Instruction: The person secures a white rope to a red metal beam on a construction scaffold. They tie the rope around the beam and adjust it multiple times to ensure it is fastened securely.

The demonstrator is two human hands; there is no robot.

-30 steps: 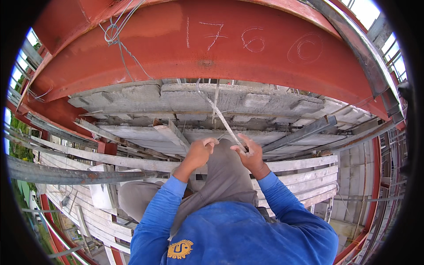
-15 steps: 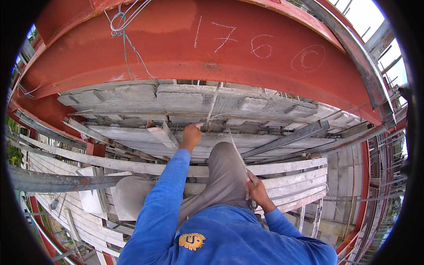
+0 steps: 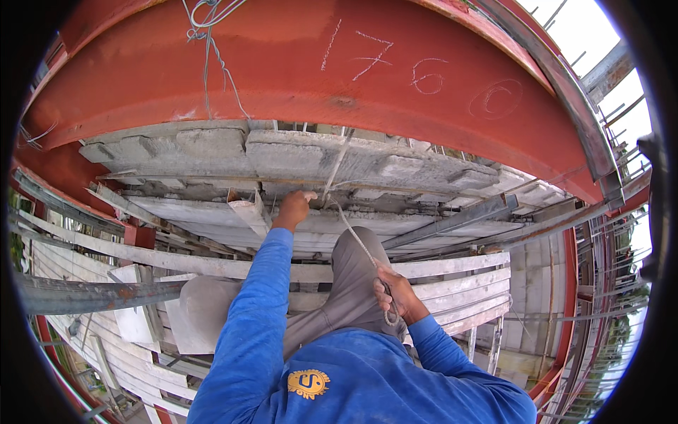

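Observation:
My right hand (image 3: 397, 291) is closed round a thin grey rope (image 3: 359, 240), in front of my bent right knee. A short loop of that rope hangs below the fingers. From there it runs up and leftward, past the knee, to the lower end of a pale narrow strip (image 3: 340, 164) under the red beam. My left hand (image 3: 294, 208) is curled beside that spot, its fingertips just left of the rope's upper end. Whatever those fingers hold, if anything, is too small to make out. An angled metal piece (image 3: 248, 212) juts out just left of this hand.
A large red steel beam (image 3: 275, 63) with chalk marks and twisted wire (image 3: 205, 35) spans the top. Rough concrete slabs (image 3: 282, 157) lie beneath it. Grey steel channel (image 3: 459, 220) slants at right. Wooden planks (image 3: 462, 286) lie below, and a metal pipe (image 3: 106, 293) crosses at left.
My right hand has moved slightly up and left, and the rope with its loop now shows clearly. The rope's upper part has shifted left toward my left hand. The view has shifted slightly.

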